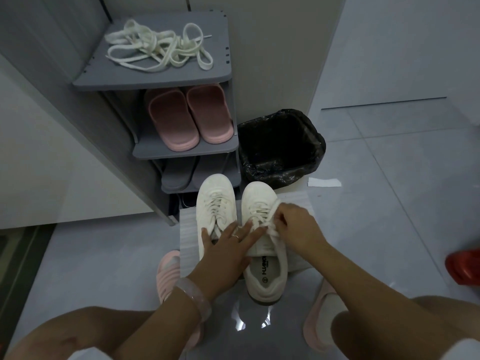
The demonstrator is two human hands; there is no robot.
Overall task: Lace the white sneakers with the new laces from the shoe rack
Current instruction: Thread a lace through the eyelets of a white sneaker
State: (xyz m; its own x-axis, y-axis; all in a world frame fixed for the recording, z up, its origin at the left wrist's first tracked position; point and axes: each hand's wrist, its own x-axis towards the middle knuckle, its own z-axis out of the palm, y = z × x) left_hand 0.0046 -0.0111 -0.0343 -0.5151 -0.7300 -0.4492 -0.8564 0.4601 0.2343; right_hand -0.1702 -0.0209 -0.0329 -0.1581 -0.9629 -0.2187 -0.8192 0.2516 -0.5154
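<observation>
Two white sneakers stand side by side on a white foam sheet [188,231] on the floor, toes pointing away from me. Both still carry laces. The left sneaker [214,201] is partly under my left hand [228,252], which lies flat across both shoes with the fingers spread. My right hand [296,226] pinches the lace [271,231] at the top eyelets of the right sneaker [265,271]. A tangled pile of white laces [158,49] lies on the top shelf of the grey shoe rack [161,83].
Pink slippers [188,116] fill the rack's second shelf, grey slippers [178,174] the one below. A bin with a black bag [279,146] stands right of the rack. A red object [465,265] is at the right edge. My knees and pink slippers frame the bottom.
</observation>
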